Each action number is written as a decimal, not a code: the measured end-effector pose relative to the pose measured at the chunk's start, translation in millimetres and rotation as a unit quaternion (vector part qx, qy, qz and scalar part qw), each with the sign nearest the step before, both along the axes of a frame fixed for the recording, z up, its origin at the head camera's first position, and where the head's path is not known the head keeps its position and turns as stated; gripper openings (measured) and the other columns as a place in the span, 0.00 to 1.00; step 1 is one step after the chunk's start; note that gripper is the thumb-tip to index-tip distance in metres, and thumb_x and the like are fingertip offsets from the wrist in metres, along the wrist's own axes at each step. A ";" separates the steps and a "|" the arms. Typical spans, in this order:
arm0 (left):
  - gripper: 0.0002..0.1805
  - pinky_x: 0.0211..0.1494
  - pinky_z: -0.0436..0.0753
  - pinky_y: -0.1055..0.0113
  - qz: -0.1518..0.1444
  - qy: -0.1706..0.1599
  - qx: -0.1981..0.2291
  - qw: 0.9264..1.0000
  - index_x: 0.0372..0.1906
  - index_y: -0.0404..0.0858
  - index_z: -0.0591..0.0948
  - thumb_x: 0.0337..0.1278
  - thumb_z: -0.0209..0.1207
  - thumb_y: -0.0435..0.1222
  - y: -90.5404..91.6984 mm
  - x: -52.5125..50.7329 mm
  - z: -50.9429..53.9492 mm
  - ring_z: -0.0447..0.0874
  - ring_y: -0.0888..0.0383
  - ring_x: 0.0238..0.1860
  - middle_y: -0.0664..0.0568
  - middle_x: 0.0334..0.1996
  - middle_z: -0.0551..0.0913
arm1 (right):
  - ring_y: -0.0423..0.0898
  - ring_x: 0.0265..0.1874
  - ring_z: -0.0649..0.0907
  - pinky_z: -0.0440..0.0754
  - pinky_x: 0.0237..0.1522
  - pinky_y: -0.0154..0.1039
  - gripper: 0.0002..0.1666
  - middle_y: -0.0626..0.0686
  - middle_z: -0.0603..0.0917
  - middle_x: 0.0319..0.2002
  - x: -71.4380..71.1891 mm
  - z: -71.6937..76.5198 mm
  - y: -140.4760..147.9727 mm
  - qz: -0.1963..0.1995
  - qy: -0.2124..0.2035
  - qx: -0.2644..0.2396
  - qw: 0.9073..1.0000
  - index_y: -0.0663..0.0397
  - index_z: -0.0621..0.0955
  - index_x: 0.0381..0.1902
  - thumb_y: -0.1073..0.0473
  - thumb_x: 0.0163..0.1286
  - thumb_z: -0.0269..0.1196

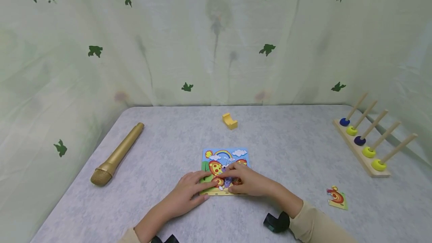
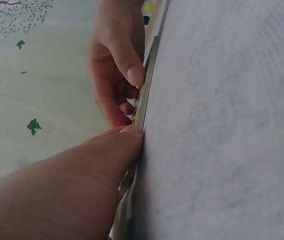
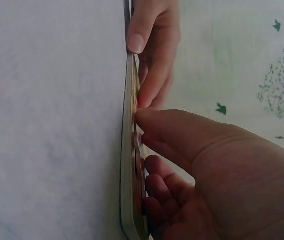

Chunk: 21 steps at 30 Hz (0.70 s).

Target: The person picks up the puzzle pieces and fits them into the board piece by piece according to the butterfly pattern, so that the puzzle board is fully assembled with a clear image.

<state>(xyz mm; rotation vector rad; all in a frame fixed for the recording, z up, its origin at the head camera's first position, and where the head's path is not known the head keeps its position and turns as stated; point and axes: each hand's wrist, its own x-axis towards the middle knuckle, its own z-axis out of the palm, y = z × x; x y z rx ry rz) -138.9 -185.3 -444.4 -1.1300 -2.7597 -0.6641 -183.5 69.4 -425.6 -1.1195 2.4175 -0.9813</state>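
Observation:
A colourful butterfly jigsaw puzzle (image 1: 221,193) with a rainbow sky lies flat at the front middle of the table. On its left part rests my left hand (image 1: 189,192), fingers extended over the picture and thumb at the lower left corner. My right hand (image 1: 251,181) reaches over the right part, its bent fingers and thumb pinching a puzzle piece (image 3: 138,139) near the butterfly's body. That piece sits slightly raised in the right wrist view, mostly hidden by the fingers. Apart from the board, a loose puzzle piece (image 1: 337,198) with a red-and-orange wing lies to the right.
A gold microphone (image 1: 118,153) lies at the left. Behind the puzzle sits a yellow notched block (image 1: 230,121). A wooden peg stand (image 1: 362,149) with blue and yellow rings is at the right. A leaf-printed curtain (image 1: 216,40) hangs behind the table.

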 end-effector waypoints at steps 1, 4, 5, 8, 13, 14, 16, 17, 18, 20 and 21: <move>0.23 0.60 0.57 0.48 0.001 -0.001 0.001 1.000 0.60 0.55 0.71 0.59 0.53 0.46 -0.1 0.1 0.4 0.58 0.53 0.62 0.52 0.61 0.65 | 0.40 0.46 0.69 0.70 0.45 0.35 0.25 0.43 0.69 0.50 -0.1 1.2 0.3 0.000 -0.007 0.000 1.000 0.43 0.74 0.58 0.56 0.61 0.61; 0.22 0.60 0.57 0.48 0.006 -0.012 0.003 1.000 0.60 0.55 0.71 0.59 0.53 0.45 -0.3 0.3 1.6 0.57 0.52 0.62 0.52 0.61 0.65 | 0.41 0.51 0.69 0.69 0.51 0.40 0.26 0.44 0.70 0.53 1.2 7.0 3.0 -0.004 -0.031 -0.007 0.999 0.46 0.72 0.58 0.51 0.62 0.60; 0.22 0.60 0.57 0.48 0.008 -0.017 0.003 1.000 0.60 0.55 0.71 0.59 0.53 0.45 -0.3 0.3 1.9 0.57 0.52 0.62 0.53 0.62 0.64 | 0.42 0.52 0.69 0.69 0.53 0.41 0.27 0.45 0.70 0.54 2.2 10.3 4.6 -0.006 -0.043 -0.014 0.999 0.48 0.71 0.58 0.51 0.62 0.60; 0.22 0.60 0.56 0.48 0.013 -0.032 0.002 0.999 0.61 0.56 0.70 0.60 0.52 0.46 -0.1 0.7 2.9 0.56 0.53 0.63 0.54 0.62 0.64 | 0.46 0.52 0.71 0.69 0.53 0.45 0.31 0.48 0.69 0.55 6.6 21.4 12.3 -0.009 -0.065 -0.032 0.997 0.52 0.69 0.60 0.51 0.61 0.62; 0.23 0.61 0.56 0.49 0.017 -0.041 -0.001 0.999 0.61 0.57 0.70 0.60 0.52 0.48 0.1 1.1 4.1 0.56 0.53 0.63 0.54 0.63 0.63 | 0.51 0.53 0.69 0.68 0.51 0.52 0.36 0.48 0.66 0.57 19.4 40.5 39.3 -0.035 -0.073 -0.050 0.995 0.48 0.65 0.63 0.53 0.57 0.65; 0.23 0.61 0.55 0.49 0.018 -0.042 0.000 0.999 0.61 0.56 0.70 0.60 0.52 0.47 0.3 1.2 4.1 0.56 0.53 0.63 0.54 0.63 0.63 | 0.52 0.53 0.69 0.68 0.51 0.53 0.36 0.47 0.66 0.57 22.3 43.5 46.5 -0.045 -0.068 -0.053 0.995 0.46 0.65 0.63 0.52 0.57 0.65; 0.23 0.61 0.55 0.49 0.018 -0.043 0.000 0.999 0.61 0.57 0.70 0.60 0.52 0.47 0.4 1.3 4.1 0.56 0.53 0.63 0.54 0.63 0.63 | 0.53 0.54 0.69 0.68 0.51 0.54 0.37 0.47 0.66 0.58 28.4 49.3 62.1 -0.066 -0.050 -0.060 0.995 0.45 0.65 0.63 0.50 0.56 0.65; 0.23 0.61 0.55 0.49 0.018 -0.043 0.000 0.999 0.61 0.57 0.70 0.59 0.52 0.47 0.5 1.3 4.0 0.55 0.53 0.63 0.54 0.63 0.63 | 0.53 0.54 0.69 0.68 0.51 0.55 0.37 0.48 0.67 0.58 31.2 51.6 70.0 -0.076 -0.034 -0.064 0.995 0.46 0.65 0.62 0.49 0.56 0.65; 0.23 0.61 0.55 0.49 0.018 -0.043 -0.001 0.999 0.61 0.57 0.69 0.59 0.52 0.47 0.6 1.3 3.9 0.55 0.53 0.63 0.54 0.63 0.63 | 0.53 0.53 0.69 0.69 0.50 0.55 0.37 0.47 0.67 0.57 34.2 53.5 77.9 -0.090 -0.019 -0.063 0.994 0.46 0.66 0.62 0.48 0.56 0.65; 0.23 0.61 0.55 0.49 0.017 -0.044 -0.002 0.999 0.61 0.57 0.69 0.60 0.52 0.48 0.2 1.3 4.1 0.55 0.54 0.63 0.54 0.63 0.63 | 0.50 0.53 0.70 0.71 0.49 0.53 0.38 0.46 0.68 0.57 40.1 57.2 93.1 -0.125 0.015 -0.060 0.990 0.46 0.66 0.61 0.45 0.54 0.65; 0.23 0.61 0.55 0.49 0.017 -0.044 -0.003 0.999 0.62 0.57 0.69 0.60 0.52 0.48 0.0 1.3 4.0 0.55 0.54 0.63 0.54 0.63 0.63 | 0.49 0.52 0.71 0.71 0.49 0.52 0.38 0.45 0.68 0.57 43.2 58.7 101.0 -0.141 0.034 -0.058 0.988 0.47 0.66 0.61 0.45 0.54 0.66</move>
